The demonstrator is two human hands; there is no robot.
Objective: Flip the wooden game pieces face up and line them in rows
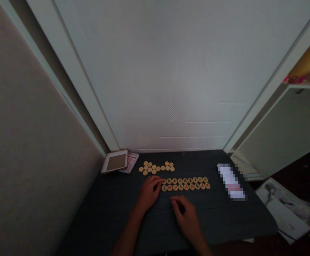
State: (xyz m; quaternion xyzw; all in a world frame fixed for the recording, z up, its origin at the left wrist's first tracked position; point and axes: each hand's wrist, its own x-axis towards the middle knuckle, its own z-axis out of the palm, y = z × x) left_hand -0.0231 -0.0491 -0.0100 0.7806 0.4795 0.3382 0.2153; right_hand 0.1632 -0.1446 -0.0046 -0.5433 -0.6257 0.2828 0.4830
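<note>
Two rows of round wooden Chinese chess pieces (pixel 186 181) lie face up on the dark table, with black or red characters. My left hand (pixel 151 189) is at the left end of these rows, its fingers closed on the end Chinese chess piece (pixel 164 181) of the back row. Just in front of the rows is my right hand (pixel 185 211), its fingers curled in and the thumb close to the forefinger. Nothing shows in it, and it is apart from the pieces. Behind my left hand is a loose group of blank-looking pieces (pixel 154 167), no characters visible on them.
A shallow open box (pixel 114 161) lies at the table's back left, over a printed card (pixel 132 163). A blurred-out flat object (pixel 230 181) is on the right. The white panel (pixel 155 89) rises behind the table (pixel 104 209). White boxes (pixel 288 209) stand lower right.
</note>
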